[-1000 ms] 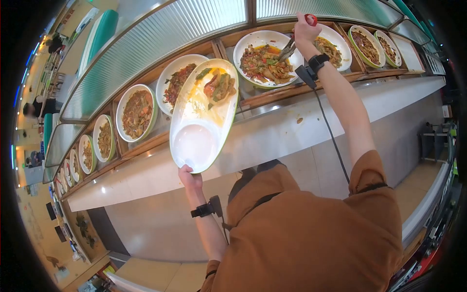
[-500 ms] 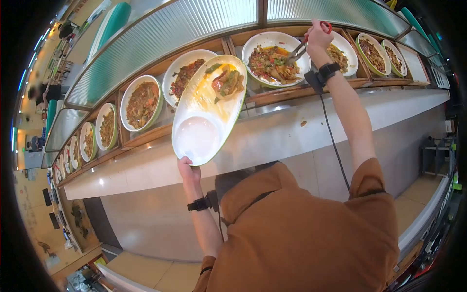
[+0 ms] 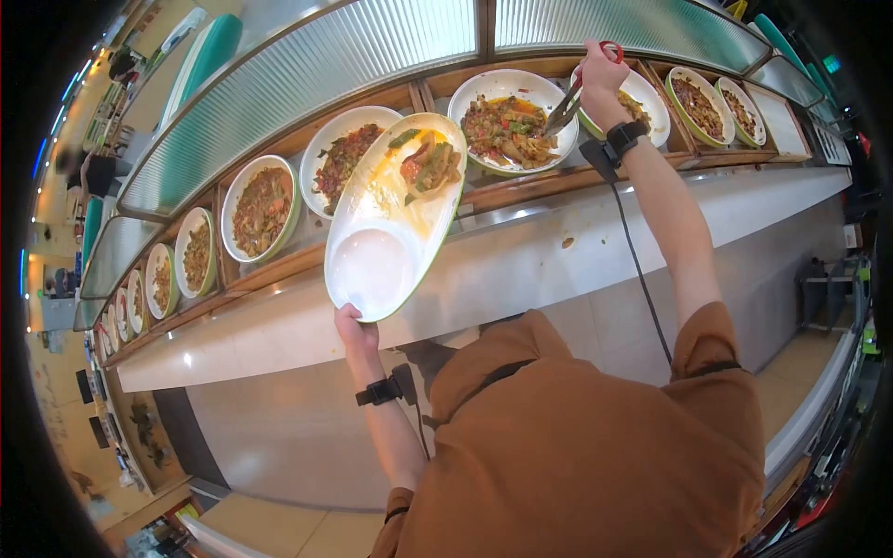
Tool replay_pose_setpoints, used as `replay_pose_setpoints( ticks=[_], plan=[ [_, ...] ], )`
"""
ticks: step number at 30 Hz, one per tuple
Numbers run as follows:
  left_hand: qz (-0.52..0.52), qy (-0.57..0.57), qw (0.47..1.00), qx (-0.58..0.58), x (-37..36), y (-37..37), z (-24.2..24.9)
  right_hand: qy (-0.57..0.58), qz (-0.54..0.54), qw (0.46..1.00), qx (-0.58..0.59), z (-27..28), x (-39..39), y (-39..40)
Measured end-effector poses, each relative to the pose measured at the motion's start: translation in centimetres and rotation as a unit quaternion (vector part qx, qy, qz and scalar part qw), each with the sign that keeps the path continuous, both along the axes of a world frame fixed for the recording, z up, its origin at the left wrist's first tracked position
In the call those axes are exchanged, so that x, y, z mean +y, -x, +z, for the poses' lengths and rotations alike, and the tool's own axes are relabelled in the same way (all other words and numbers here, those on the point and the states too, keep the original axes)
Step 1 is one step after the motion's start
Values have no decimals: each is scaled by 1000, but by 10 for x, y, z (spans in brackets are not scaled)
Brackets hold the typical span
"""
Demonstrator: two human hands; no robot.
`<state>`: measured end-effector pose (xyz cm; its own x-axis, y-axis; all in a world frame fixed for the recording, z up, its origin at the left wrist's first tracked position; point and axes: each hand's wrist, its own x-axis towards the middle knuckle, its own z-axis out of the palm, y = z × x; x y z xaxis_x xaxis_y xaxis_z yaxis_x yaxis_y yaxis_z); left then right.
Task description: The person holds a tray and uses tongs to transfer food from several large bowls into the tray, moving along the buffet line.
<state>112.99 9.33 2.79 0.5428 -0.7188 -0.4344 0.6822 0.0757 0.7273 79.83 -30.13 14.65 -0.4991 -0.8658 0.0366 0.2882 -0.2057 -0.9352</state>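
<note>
My left hand (image 3: 355, 329) grips the lower end of a tilted white oval plate (image 3: 372, 270) with a green rim. Some cooked vegetables (image 3: 430, 169) and orange sauce lie on its upper part. My right hand (image 3: 603, 86) is closed round the red handles of metal tongs (image 3: 564, 113). The tongs' tips are at the right side of a white bowl (image 3: 473, 104) of cooked food, close to the food. Whether anything is between the tips I cannot tell. Behind the plate, another bowl (image 3: 327, 130) of reddish food is partly covered.
Several more bowls of food, such as one at the left (image 3: 261, 206) and one at the right (image 3: 699, 104), stand in a wooden-framed counter (image 3: 521, 189). Ribbed glass panels (image 3: 326, 93) run behind them. A white ledge (image 3: 521, 270) lies in front, with crumbs.
The tongs have drawn back from the food to the bowl's right edge, and they look more upright. The view has shifted slightly. The plate is still held in my left hand.
</note>
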Motion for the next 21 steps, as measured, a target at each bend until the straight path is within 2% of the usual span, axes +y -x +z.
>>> replay_pose_setpoints(
  ticks=[3,9,12,16,19,21],
  plan=[
    [-14,-1,1000,6,-1,1,3,54,-24,998,-5,8,-12,-8],
    [-11,26,1000,12,-2,-2,-1,18,56,997,-55,43,-4,-41],
    [-12,26,1000,-1,-2,-1,0,-18,38,996,-75,75,27,-77],
    [-9,17,1000,13,-2,-4,-4,21,96,989,-111,57,26,-119],
    [-15,24,999,16,-2,-4,-5,-23,109,987,-120,53,50,-146],
    [-7,12,1000,14,-3,-3,-2,26,156,984,-85,31,46,-157]
  ],
)
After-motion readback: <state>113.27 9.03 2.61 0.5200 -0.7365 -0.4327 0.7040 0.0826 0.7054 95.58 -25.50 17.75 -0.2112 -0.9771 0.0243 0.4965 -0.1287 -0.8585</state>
